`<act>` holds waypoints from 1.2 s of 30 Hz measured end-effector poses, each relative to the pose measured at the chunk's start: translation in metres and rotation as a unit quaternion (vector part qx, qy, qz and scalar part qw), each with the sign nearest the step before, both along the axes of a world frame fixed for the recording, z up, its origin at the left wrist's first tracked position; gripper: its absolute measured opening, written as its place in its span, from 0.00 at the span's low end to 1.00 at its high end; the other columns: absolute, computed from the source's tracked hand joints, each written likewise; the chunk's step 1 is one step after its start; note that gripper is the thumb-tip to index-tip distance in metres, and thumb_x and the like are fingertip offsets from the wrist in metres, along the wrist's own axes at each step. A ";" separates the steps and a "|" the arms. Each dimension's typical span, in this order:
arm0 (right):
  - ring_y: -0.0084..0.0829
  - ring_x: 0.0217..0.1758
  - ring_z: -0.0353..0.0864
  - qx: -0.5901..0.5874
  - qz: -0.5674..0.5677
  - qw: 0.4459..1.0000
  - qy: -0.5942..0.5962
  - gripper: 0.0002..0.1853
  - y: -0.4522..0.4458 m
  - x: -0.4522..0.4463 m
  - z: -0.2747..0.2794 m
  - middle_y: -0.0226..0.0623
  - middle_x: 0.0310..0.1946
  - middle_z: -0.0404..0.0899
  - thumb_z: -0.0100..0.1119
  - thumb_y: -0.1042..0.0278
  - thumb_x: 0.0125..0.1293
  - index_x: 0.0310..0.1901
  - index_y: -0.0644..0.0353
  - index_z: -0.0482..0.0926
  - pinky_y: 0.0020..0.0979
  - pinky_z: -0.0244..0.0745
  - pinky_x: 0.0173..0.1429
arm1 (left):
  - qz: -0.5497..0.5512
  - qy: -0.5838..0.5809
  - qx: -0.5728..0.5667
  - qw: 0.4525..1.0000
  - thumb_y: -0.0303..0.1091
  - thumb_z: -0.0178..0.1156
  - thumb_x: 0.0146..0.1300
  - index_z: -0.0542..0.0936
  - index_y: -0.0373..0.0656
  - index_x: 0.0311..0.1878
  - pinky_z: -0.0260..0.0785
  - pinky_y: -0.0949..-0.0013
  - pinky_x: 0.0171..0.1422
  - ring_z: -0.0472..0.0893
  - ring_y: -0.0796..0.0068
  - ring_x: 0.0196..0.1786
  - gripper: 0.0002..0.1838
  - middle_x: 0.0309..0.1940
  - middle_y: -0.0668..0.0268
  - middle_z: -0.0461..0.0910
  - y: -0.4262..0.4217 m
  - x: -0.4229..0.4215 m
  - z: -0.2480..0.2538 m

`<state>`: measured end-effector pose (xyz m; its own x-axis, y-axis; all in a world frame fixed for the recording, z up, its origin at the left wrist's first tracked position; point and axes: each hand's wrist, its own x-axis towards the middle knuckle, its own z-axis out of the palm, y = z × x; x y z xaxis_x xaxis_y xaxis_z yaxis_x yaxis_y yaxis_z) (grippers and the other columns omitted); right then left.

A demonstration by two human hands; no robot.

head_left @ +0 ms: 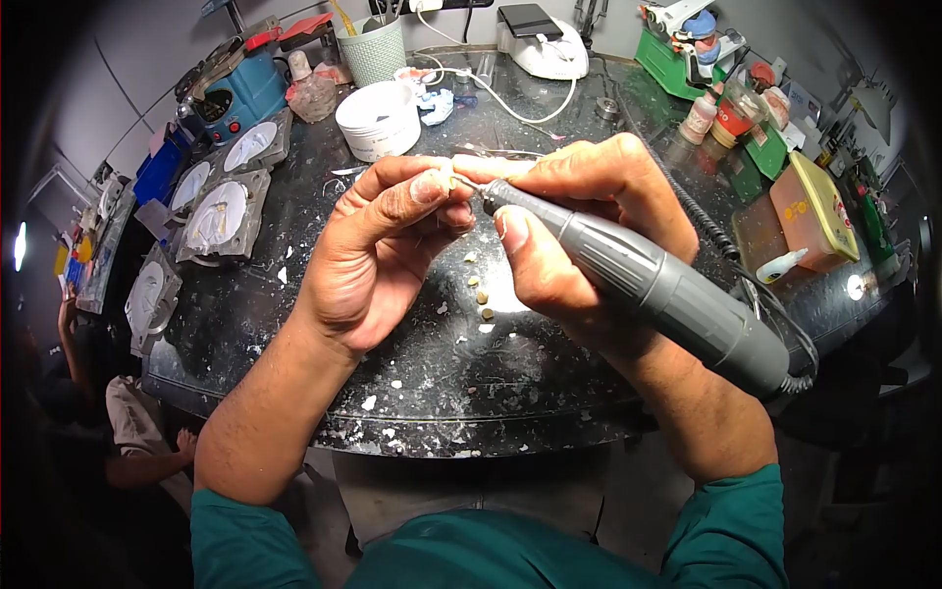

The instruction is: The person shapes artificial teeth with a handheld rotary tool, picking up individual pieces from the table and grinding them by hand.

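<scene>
My right hand (613, 182) is wrapped round a grey rotary handpiece (653, 280), which tilts with its narrow end up and to the left. A thin bur (465, 181) sticks out of that end. My left hand (368, 226) pinches a small pale yellowish piece (447, 181) between thumb and fingers. The bur's tip is at this piece; whether they touch, I cannot tell. Fingers hide most of the piece. Below, several small brownish and pale bits (482, 296) lie in a row on the dark worktop (422, 378).
Plaster casts in grey frames (214, 218) stand at the left, near a blue machine (240, 93). A white tub (378, 123) and a white device (545, 49) sit behind my hands. A coiled cord (711, 221) and a lidded plastic box (812, 211) are at the right. Another person's arm (147, 471) shows lower left.
</scene>
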<state>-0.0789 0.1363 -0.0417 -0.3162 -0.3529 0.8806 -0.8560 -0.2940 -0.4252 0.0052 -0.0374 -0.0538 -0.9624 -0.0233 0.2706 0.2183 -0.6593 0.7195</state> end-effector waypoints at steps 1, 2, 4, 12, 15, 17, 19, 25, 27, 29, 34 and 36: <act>0.24 0.37 0.80 0.000 -0.002 1.000 -0.001 0.12 0.000 0.000 0.000 0.41 0.37 0.81 0.66 0.79 0.58 0.42 0.66 0.75 0.25 0.76 0.44 | 0.010 0.004 -0.001 1.000 0.28 0.60 0.66 0.79 0.39 0.48 0.71 0.70 0.62 0.82 0.74 0.48 0.09 0.44 0.61 0.84 0.000 -0.001 0.000; 0.24 0.37 0.80 0.001 -0.003 1.000 -0.001 0.12 0.000 0.000 -0.001 0.40 0.37 0.81 0.66 0.79 0.58 0.42 0.66 0.75 0.25 0.76 0.44 | 0.019 0.008 -0.002 1.000 0.28 0.60 0.67 0.81 0.39 0.47 0.73 0.69 0.60 0.83 0.73 0.47 0.08 0.44 0.58 0.85 0.000 -0.002 -0.001; 0.23 0.37 0.80 0.000 -0.004 1.000 0.002 0.12 0.000 0.001 -0.001 0.40 0.37 0.81 0.66 0.79 0.58 0.42 0.66 0.75 0.24 0.76 0.44 | 0.032 0.012 -0.005 0.999 0.28 0.60 0.67 0.83 0.39 0.47 0.76 0.68 0.58 0.84 0.72 0.46 0.08 0.44 0.56 0.85 0.000 -0.002 -0.001; 0.21 0.35 0.80 0.009 0.009 1.000 -0.013 0.11 -0.001 -0.001 -0.002 0.41 0.37 0.82 0.66 0.80 0.58 0.41 0.65 0.74 0.22 0.77 0.40 | 0.055 0.010 -0.025 0.998 0.28 0.61 0.66 0.82 0.37 0.46 0.76 0.68 0.59 0.84 0.71 0.47 0.08 0.42 0.56 0.85 -0.002 -0.002 -0.003; 0.20 0.34 0.80 0.008 0.005 1.000 -0.006 0.11 -0.001 -0.002 -0.002 0.42 0.37 0.83 0.65 0.80 0.58 0.41 0.66 0.74 0.22 0.77 0.40 | 0.056 0.010 -0.032 0.998 0.28 0.61 0.66 0.82 0.36 0.46 0.76 0.68 0.59 0.84 0.71 0.46 0.08 0.42 0.57 0.85 -0.004 -0.002 -0.002; 0.20 0.34 0.80 0.007 0.009 1.000 -0.011 0.11 -0.002 0.000 0.000 0.42 0.36 0.83 0.65 0.80 0.58 0.41 0.66 0.74 0.22 0.77 0.40 | 0.062 0.008 -0.035 0.997 0.28 0.61 0.66 0.83 0.36 0.45 0.76 0.67 0.59 0.85 0.71 0.46 0.08 0.41 0.57 0.85 -0.004 -0.002 -0.001; 0.21 0.34 0.80 0.010 0.008 1.000 -0.016 0.11 -0.001 0.001 0.000 0.42 0.36 0.83 0.65 0.81 0.58 0.40 0.66 0.74 0.22 0.77 0.39 | 0.064 0.008 -0.039 0.997 0.28 0.61 0.66 0.83 0.36 0.45 0.76 0.67 0.59 0.85 0.70 0.46 0.08 0.41 0.56 0.85 -0.004 -0.002 -0.001; 0.21 0.35 0.81 0.006 0.007 1.000 -0.015 0.11 -0.003 -0.001 -0.002 0.42 0.36 0.83 0.65 0.82 0.58 0.40 0.66 0.74 0.22 0.77 0.40 | 0.063 0.020 -0.059 0.996 0.27 0.61 0.65 0.83 0.36 0.44 0.76 0.67 0.59 0.85 0.69 0.46 0.08 0.42 0.54 0.85 -0.006 -0.002 0.001; 0.21 0.35 0.81 0.014 0.010 1.000 -0.024 0.11 -0.002 0.000 -0.001 0.42 0.36 0.83 0.65 0.82 0.58 0.40 0.66 0.74 0.22 0.77 0.40 | 0.063 0.029 -0.071 0.995 0.27 0.61 0.65 0.83 0.35 0.44 0.75 0.66 0.59 0.84 0.69 0.46 0.07 0.43 0.54 0.85 -0.006 -0.003 0.002; 0.21 0.35 0.81 0.017 0.006 1.000 -0.021 0.10 -0.002 0.000 -0.001 0.42 0.36 0.83 0.65 0.82 0.58 0.40 0.66 0.74 0.22 0.77 0.40 | 0.060 0.027 -0.078 0.995 0.26 0.61 0.65 0.83 0.35 0.44 0.75 0.66 0.59 0.84 0.69 0.46 0.07 0.43 0.53 0.85 -0.008 -0.002 0.002; 0.21 0.35 0.81 0.027 -0.004 0.999 -0.017 0.10 -0.001 -0.001 -0.001 0.41 0.36 0.83 0.65 0.82 0.58 0.40 0.66 0.75 0.22 0.77 0.40 | 0.078 0.033 -0.088 0.992 0.26 0.61 0.64 0.83 0.35 0.44 0.75 0.65 0.59 0.84 0.68 0.46 0.08 0.43 0.52 0.85 -0.007 -0.003 0.002; 0.20 0.35 0.81 0.026 -0.008 1.000 -0.010 0.10 -0.002 -0.001 0.000 0.40 0.36 0.83 0.65 0.81 0.58 0.39 0.66 0.75 0.22 0.77 0.39 | 0.080 0.034 -0.088 0.992 0.26 0.61 0.64 0.83 0.35 0.44 0.75 0.65 0.59 0.84 0.68 0.46 0.08 0.43 0.52 0.85 -0.006 -0.002 0.003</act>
